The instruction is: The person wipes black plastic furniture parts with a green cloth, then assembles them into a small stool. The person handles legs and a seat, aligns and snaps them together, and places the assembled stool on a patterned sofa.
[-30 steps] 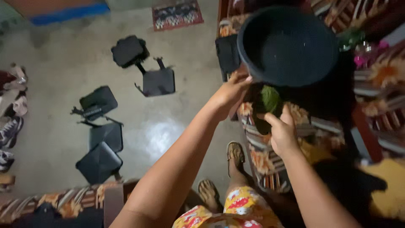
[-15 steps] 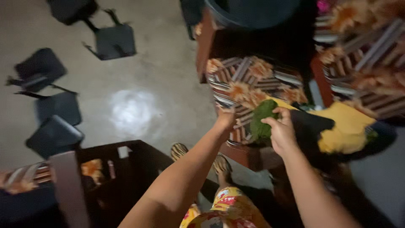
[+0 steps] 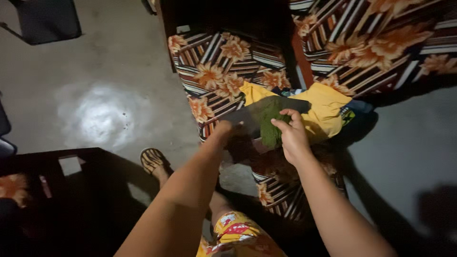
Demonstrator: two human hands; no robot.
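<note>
A green cloth point(image 3: 271, 124) is held between both hands, over a striped, flowered cushion point(image 3: 223, 76). It is pinched at its upper edge by the right hand point(image 3: 291, 135), fingers curled around it. Its dark left part is gripped by the left hand point(image 3: 223, 131), closed. A yellow cloth point(image 3: 326, 107) lies just beyond the right hand. A sandalled foot point(image 3: 152, 161) is seen below the left hand.

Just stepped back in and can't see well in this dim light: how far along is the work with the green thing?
Done: nothing finished shows. In hand: both hands meet over the flowered cushion; the right hand holds a green leafy bundle, and the left hand grips a dark flat thing, perhaps a blade. Left: the bundle looks whole; a yellow cloth lies beneath.
</note>
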